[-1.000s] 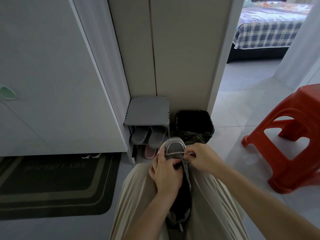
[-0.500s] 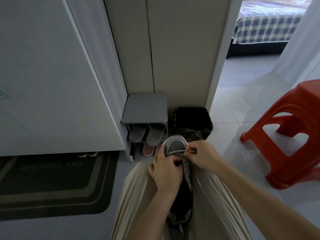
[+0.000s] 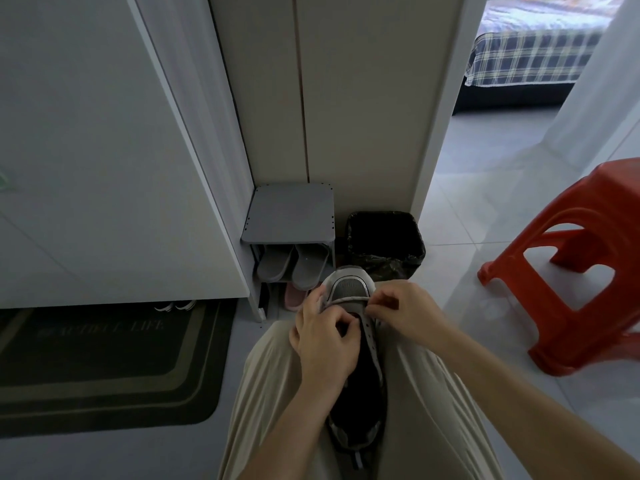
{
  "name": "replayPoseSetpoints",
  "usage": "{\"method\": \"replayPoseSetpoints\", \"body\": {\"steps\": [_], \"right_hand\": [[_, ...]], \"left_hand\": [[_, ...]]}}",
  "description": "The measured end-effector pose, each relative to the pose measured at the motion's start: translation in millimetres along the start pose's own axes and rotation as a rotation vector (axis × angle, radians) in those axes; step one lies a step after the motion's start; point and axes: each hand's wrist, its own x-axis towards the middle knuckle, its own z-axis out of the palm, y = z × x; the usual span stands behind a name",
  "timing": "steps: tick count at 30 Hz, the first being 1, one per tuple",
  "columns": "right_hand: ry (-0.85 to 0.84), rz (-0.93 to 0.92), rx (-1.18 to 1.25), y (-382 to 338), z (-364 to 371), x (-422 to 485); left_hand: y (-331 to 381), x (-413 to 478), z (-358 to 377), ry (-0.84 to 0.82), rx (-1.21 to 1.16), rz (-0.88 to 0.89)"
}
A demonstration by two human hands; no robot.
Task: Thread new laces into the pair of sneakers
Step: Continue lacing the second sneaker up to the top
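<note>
The sneaker (image 3: pixel 349 289) lies wedged between the thighs (image 3: pixel 277 393), toe away, for support. The left grip (image 3: pixel 323 344) curls round its side, steadying it, while the right grip (image 3: pixel 405 313) pinches the lace (image 3: pixel 346 300) taut.

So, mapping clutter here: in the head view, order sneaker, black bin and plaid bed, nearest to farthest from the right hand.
1. Sneaker, centre, touching the right hand.
2. Black bin, just ahead.
3. Plaid bed, far back, upper right.
</note>
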Motion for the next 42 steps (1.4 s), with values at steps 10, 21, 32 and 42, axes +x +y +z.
{"method": "replayPoseSetpoints", "body": {"steps": [10,21,32,42], "right_hand": [[0.026,-0.020,-0.155,-15,2,-5],[0.045,-0.071,-0.170,-7,6,-7],[-0.082,-0.034,-0.370,-6,4,-11],[-0.014,0.009,-0.363,9,-7,-6]], "left_hand": [[-28,-16,-16,0.079,-0.237,0.036],[-12,2,-18,-0.061,0.220,0.148],[-25,6,-41,0.026,0.145,0.143],[-105,-6,-103,0.065,0.068,-0.160]]}}
